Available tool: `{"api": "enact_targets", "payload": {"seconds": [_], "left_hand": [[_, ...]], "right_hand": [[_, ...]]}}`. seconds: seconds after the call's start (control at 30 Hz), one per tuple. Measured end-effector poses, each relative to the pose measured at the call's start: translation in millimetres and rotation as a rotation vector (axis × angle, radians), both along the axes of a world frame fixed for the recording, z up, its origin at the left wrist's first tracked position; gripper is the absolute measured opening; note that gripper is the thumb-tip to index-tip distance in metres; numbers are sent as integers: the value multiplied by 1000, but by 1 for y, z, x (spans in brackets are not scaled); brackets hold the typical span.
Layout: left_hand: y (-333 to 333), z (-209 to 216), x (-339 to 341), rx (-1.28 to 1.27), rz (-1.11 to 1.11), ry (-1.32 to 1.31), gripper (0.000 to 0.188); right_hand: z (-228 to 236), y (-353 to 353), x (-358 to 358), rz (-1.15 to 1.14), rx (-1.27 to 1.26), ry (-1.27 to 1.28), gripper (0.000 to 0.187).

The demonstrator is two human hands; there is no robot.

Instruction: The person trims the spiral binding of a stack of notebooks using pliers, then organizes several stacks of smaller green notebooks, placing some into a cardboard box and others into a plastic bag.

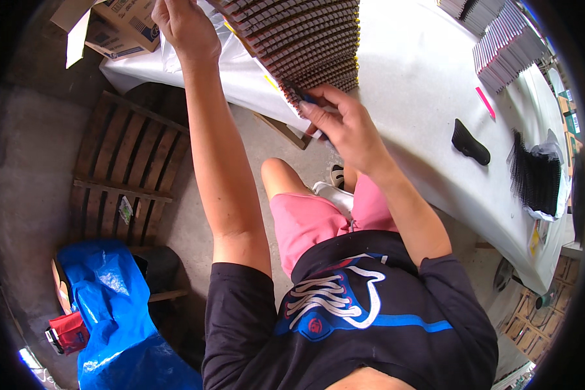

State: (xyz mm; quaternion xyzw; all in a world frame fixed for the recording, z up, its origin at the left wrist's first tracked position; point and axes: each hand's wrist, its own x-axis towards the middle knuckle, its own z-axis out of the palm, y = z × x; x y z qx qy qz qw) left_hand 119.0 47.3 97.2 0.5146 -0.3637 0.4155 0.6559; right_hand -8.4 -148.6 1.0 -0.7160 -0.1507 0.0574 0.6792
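Note:
A tall stack of spiral-bound books lies at the table's near edge, its rows of dark coil bindings showing. My right hand is closed around a small tool with dark and blue parts, held against the coil ends at the stack's near corner. The fingers hide most of that tool, so its kind is unclear. My left hand is at the upper edge of the view, left of the stack, with its fingers curled. What it grips, if anything, is cut off by the frame.
On the white-covered table lie a pink cutter-like strip, a black sole-shaped piece, a bundle of black coils and more stacked books. A cardboard box, wooden pallet and blue sheet are leftward.

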Motion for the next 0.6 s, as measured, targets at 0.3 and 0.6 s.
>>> {"api": "enact_targets", "payload": {"seconds": [0.3, 0.6], "left_hand": [[-2, 3, -5, 5, -2, 58, 43], [-4, 2, -5, -11, 11, 66, 43]], "right_hand": [[-18, 4, -5, -403, -609, -770, 33], [-16, 6, -1, -166, -287, -368, 29]]}}
